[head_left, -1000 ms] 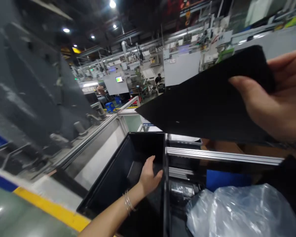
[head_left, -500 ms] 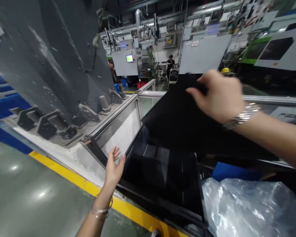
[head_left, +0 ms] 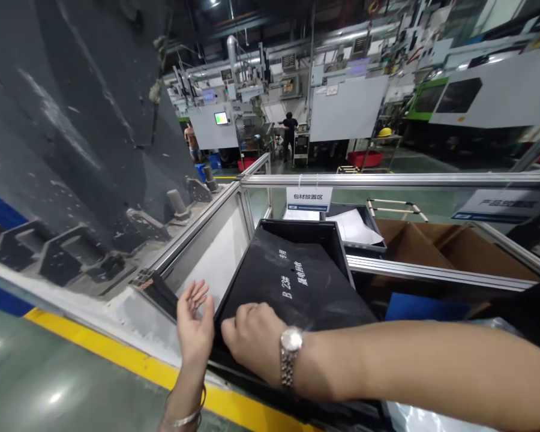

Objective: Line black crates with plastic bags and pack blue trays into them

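A black sheet [head_left: 297,282] with white printed characters lies tilted inside a black bin [head_left: 348,264], its far edge short of the bin's far wall. My right hand [head_left: 254,339], a watch at its wrist, is closed at the near left corner of this sheet; the fingertips are hidden beneath the hand. Just left of it, beside the bin's left rim, my left hand [head_left: 195,324] is held up open, fingers slightly curled and nothing in them. My right forearm covers the near right part of the sheet and bin.
Aluminium rails [head_left: 387,180] frame the station, carrying a white sign [head_left: 309,198]. Beyond are a tray with white paper [head_left: 355,228] and cardboard dividers [head_left: 436,249]. A clear plastic bag [head_left: 432,418] lies at lower right. A grey column base [head_left: 85,150] stands left; people stand far back.
My right hand has swung down and left from its raised place, bringing the black sheet down into the bin. The printed side now shows. My left hand stays open beside the bin.
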The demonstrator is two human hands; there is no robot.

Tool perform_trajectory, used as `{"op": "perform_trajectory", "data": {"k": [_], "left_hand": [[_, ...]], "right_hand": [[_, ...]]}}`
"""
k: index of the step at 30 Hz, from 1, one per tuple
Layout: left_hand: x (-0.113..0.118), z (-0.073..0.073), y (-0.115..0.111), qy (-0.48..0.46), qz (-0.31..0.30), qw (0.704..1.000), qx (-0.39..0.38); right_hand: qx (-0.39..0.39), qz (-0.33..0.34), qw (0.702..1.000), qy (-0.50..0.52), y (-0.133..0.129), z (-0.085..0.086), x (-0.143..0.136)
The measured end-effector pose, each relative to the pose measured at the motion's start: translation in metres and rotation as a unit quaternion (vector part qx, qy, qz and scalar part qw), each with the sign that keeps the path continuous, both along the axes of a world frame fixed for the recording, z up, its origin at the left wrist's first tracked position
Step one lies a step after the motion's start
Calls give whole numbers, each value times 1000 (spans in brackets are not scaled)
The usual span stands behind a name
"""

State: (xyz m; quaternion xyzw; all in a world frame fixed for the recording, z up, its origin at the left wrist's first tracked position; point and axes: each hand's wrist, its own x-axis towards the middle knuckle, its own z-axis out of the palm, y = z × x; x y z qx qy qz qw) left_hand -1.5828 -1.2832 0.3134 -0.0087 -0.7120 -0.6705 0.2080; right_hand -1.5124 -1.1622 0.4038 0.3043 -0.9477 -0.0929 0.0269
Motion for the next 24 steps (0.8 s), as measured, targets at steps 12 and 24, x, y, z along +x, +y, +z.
{"op": "perform_trajectory", "data": {"k": [12, 24], "left_hand": [[-13, 11, 16, -63, -87, 984, -145], [-21, 15, 129, -30, -431, 717, -548]], "right_hand": [[-77, -126, 945, -292, 37, -67, -52], [-407, -361, 837, -63, 295, -31, 94]]}}
